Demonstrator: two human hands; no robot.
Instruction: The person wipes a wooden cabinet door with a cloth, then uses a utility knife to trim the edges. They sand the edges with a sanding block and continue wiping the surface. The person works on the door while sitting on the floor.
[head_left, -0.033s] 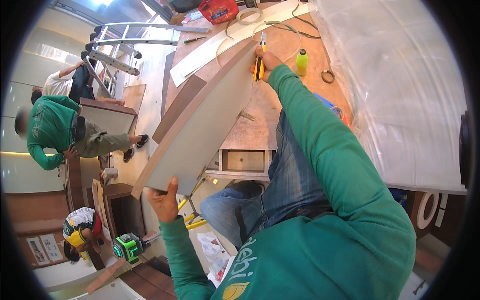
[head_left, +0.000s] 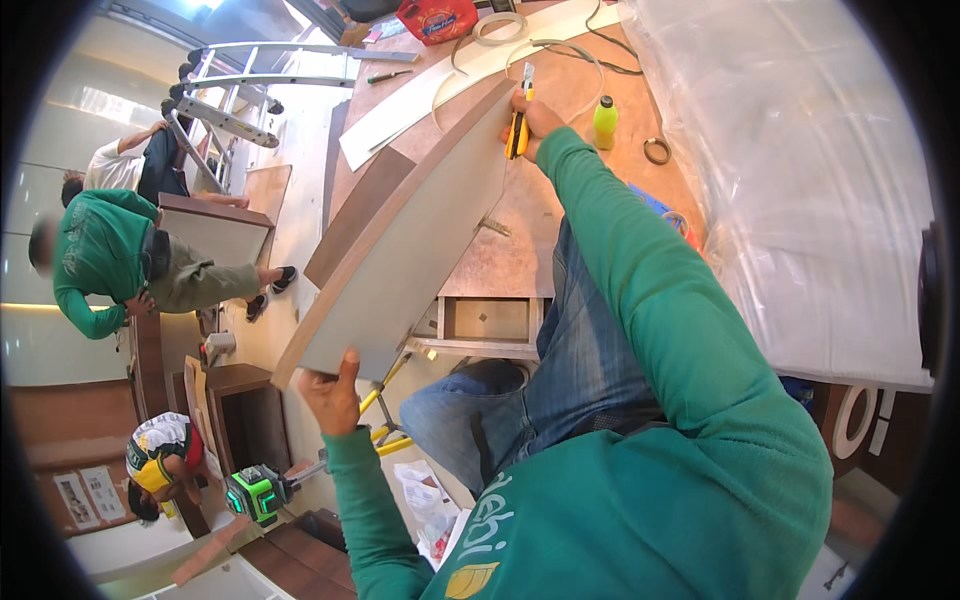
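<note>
Far left on my feed: green laser level, just beyond the left fingers on their outer side, apart from them. Left hand: pinching the near end of the grey panel, thumb on the face, other fingers curled under the end; their tips I can't see. Panel lies up and to the right from those fingers, long axis slanting away toward the right hand. Key relation, I'd say: panel spans hand to hand, left at the wide near end, right beside the narrow far end, brown edge strip facing left. Neither hand is at its middle. Can't tell if the bench bears any of its weight.

Brown board sits behind that edge, up from the left fingers. White strips lie left of the right fingers, beyond the panel.

Right fingers wrapped round a yellow utility knife, blade out, pointing away. They look right against the panel's far end; can't tell if they grip it too. Green bottle just right of them, brown tape roll farther right.
</note>
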